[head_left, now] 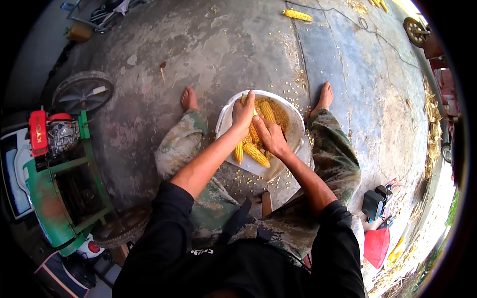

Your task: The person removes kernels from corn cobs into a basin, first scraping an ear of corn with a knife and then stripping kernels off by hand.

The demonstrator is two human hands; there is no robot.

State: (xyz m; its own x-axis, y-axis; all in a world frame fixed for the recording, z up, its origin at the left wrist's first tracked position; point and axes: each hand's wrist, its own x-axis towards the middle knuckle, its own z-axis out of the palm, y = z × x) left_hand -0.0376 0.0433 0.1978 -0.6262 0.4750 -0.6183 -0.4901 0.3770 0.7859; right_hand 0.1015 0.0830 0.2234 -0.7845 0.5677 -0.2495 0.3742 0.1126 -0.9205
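Two hands meet over the white tub (pixel 296 130), between its centre and far edge. The left hand (pixel 242 116) seems to grip a corn cob (pixel 255 112) with curled fingers; the right hand (pixel 272 135) lies against it, thumb forward, its other fingers too hidden to tell whether they close. The cob should be light, stiff and hard to crush, its knobbly skin resisting slips, though grains may break loose. Its thick middle looks the surest hold. Other cobs (pixel 256 154) lie toward the near edge, loose kernels (pixel 282 119) toward the far right.
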